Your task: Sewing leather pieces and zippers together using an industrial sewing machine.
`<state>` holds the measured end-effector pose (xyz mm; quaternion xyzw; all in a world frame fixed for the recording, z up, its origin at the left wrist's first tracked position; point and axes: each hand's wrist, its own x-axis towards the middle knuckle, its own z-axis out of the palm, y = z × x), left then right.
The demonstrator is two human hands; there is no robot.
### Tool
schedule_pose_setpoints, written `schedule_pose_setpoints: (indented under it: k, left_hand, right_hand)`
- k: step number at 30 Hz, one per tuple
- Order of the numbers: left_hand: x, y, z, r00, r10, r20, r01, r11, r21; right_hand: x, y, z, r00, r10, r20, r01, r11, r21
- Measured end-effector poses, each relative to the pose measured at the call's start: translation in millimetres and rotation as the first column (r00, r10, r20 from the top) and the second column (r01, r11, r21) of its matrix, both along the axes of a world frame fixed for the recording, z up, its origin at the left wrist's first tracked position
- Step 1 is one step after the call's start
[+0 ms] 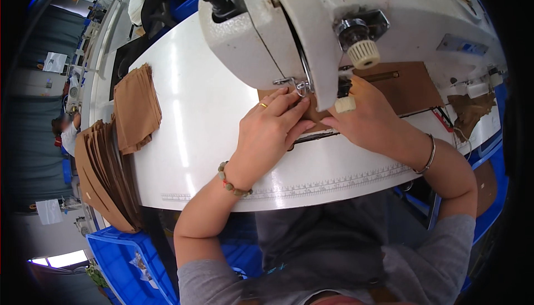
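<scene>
A white sewing machine (300, 21) stands over a brown fabric piece (397, 90), which has a zipper along its upper part and a dark strip at its near edge. My left hand (270, 121) is closed on that fabric just below the presser foot, its fingertips bunched beside the metal foot and its thumb at the near edge. My right hand (370, 118) lies on the fabric right of the needle area, thumb toward my left thumb; its other fingers are largely hidden behind the machine head and knobs.
Stacked brown pieces (136, 107) and a fanned bundle (103, 174) lie at the left of the white table (194, 82). Blue bins (111, 249) stand below. Brown scraps (464, 110) lie at the right. Another person (69, 138) sits farther left.
</scene>
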<state>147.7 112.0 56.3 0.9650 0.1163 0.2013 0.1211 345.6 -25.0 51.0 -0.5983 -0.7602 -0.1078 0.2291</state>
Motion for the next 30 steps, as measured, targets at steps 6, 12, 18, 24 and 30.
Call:
schedule_pose_setpoints:
  k: [6,12,18,24,30]
  left_hand:
    - [3.3,-0.6,0.6,1.000,0.003,-0.016,-0.003,1.000,0.003]
    - [4.3,0.7,1.0,1.000,0.000,-0.004,0.000,1.000,0.017]
    - [5.4,1.6,3.9,1.000,0.015,0.007,-0.015,1.000,0.022]
    - [7.4,4.3,2.6,1.000,0.009,0.024,-0.010,1.000,0.027]
    - [7.7,4.3,3.4,1.000,0.009,0.024,-0.010,1.000,0.020]
  right_hand:
    - [2.0,0.1,-0.7,1.000,-0.022,-0.020,0.022,1.000,-0.012]
    - [0.8,2.0,-3.4,0.999,-0.027,-0.040,0.028,0.999,0.023]
    - [1.8,2.8,-4.8,0.999,-0.021,-0.049,0.022,1.000,0.001]
    - [1.2,4.6,-6.2,0.994,-0.044,-0.097,0.039,0.998,-0.053]
    - [2.6,5.2,-5.4,0.995,-0.036,-0.091,0.032,0.998,-0.047]
